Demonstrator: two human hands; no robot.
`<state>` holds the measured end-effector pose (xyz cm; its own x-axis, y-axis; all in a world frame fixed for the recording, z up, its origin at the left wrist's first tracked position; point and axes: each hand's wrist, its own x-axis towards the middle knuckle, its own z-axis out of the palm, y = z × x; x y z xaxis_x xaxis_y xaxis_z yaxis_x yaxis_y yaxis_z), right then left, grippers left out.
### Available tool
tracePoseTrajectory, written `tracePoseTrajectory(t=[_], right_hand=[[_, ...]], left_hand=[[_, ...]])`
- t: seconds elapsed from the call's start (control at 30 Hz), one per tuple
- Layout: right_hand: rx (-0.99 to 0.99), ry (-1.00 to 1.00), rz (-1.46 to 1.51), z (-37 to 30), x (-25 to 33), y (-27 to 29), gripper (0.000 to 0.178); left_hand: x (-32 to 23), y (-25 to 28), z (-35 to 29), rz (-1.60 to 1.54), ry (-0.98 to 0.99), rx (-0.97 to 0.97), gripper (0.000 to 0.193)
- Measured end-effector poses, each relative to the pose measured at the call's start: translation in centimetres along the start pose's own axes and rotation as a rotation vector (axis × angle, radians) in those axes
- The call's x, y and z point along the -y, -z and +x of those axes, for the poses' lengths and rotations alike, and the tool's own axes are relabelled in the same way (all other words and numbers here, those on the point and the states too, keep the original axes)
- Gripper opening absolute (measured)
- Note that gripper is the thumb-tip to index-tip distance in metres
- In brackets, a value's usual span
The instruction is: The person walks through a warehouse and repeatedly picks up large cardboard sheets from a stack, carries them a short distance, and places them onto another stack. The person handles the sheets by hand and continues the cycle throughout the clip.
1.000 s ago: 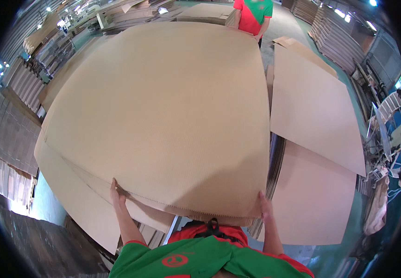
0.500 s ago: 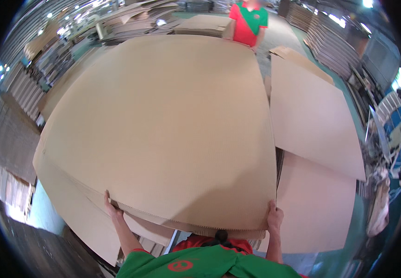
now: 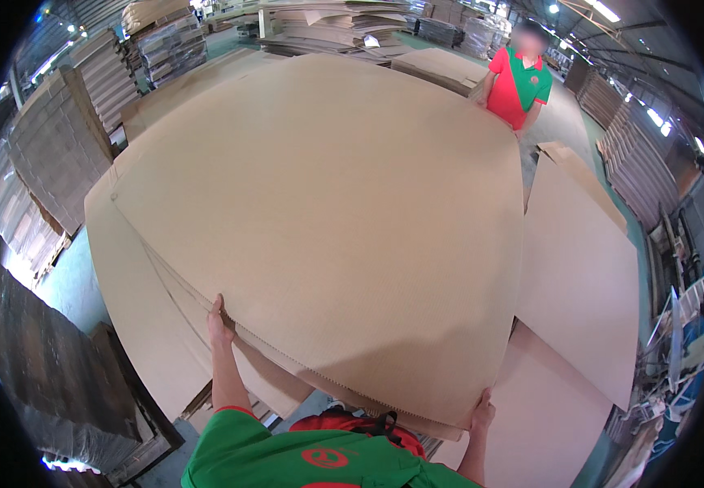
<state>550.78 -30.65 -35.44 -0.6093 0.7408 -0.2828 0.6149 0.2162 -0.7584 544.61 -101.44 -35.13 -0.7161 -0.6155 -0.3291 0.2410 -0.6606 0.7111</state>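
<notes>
A very large tan cardboard sheet (image 3: pixel 328 203) spreads out in front of me, its near edge finely serrated. My left hand (image 3: pixel 220 319) grips that near edge toward the left, thumb on top and the other fingers out of sight underneath. At the near right corner my right hand (image 3: pixel 482 411) is closed on the same sheet. More cardboard lies beneath it, showing along the near left side. Across from me a co-worker (image 3: pixel 519 85) in a red and green shirt stands at the far right corner, one hand close to the sheet's edge.
Pinkish cardboard sheets (image 3: pixel 580 268) lie to the right. Stacks of flat cardboard (image 3: pixel 332 24) stand at the back, and a tall brown stack (image 3: pixel 59 150) rises at the left. A dark wrapped pile (image 3: pixel 51 350) sits near left. Metal frames and clutter (image 3: pixel 681 342) line the right side.
My view has swung, so the scene sits further right and lower, and more of the co-worker shows. Both hands keep their hold on the sheet's near edge.
</notes>
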Motion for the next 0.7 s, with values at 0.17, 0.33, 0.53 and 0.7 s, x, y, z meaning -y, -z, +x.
tracePoseTrajectory(t=[0.17, 0.33, 0.53, 0.7], right_hand=[[0.070, -0.032, -0.051, 0.1, 0.0, 0.0, 0.078], [0.068, 0.046, -0.146, -1.0, 1.3, 0.4, 0.080], [0.022, 0.029, -0.128, -2.0, 1.6, 0.0, 0.079], [0.015, 0.022, -0.088, -3.6, -0.3, 0.2, 0.081]], left_hand=[[0.1, 0.6, 0.5, -0.079, 0.037, 0.007, 0.048], [0.0, 0.7, 0.9, -0.041, 0.018, 0.111, 0.050], [-0.6, 0.3, 0.4, 0.041, 0.038, 0.065, 0.057], [-0.8, -0.4, -0.1, 0.123, 0.056, -0.041, 0.060]])
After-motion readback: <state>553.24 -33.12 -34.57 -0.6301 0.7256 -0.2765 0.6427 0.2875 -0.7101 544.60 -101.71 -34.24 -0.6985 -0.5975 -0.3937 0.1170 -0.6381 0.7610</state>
